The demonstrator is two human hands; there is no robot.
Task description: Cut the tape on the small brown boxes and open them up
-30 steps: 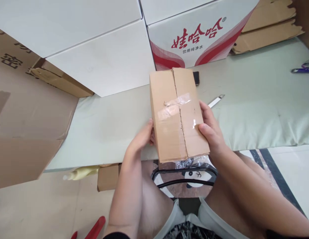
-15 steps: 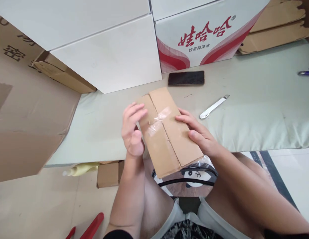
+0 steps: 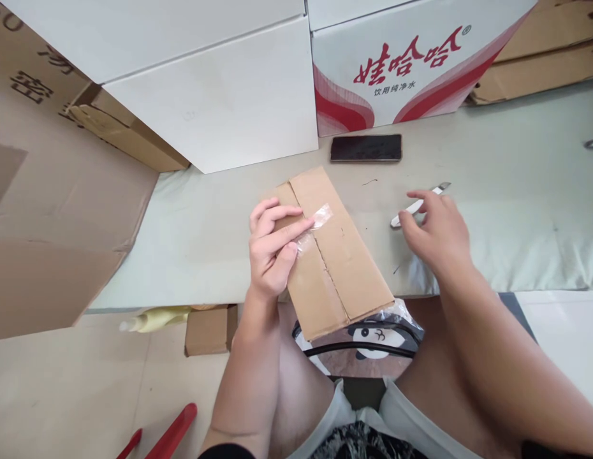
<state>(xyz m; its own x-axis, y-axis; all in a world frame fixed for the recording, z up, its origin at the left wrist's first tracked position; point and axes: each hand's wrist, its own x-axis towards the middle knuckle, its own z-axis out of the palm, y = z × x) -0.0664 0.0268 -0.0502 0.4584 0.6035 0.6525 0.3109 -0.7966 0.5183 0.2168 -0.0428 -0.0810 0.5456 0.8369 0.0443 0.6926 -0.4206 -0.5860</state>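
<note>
A brown cardboard box (image 3: 354,255) lies slantwise on the table, its near end jutting past the edge. Clear tape (image 3: 321,215) crosses the seam between its two top flaps. My left hand (image 3: 275,245) rests on the box's left side with its fingers stretched over the flap, the index fingertip at the tape. Over a white utility knife (image 3: 411,212) on the cloth hovers my right hand (image 3: 437,229), thumb and fingers apart around the handle. The knife's blade tip points away to the right. Whether the fingers touch the knife, I cannot tell.
Behind the box lies a black phone (image 3: 366,148), in front of white cartons (image 3: 258,102) with red lettering on one. A large brown carton (image 3: 67,210) stands at the left. Below the table edge are a small box (image 3: 208,331), a panda-patterned stool (image 3: 373,335) and red handles (image 3: 175,430).
My right hand has let go of the box's right side and moved right to the knife. My left hand has slid further onto the top of the box, towards the tape.
</note>
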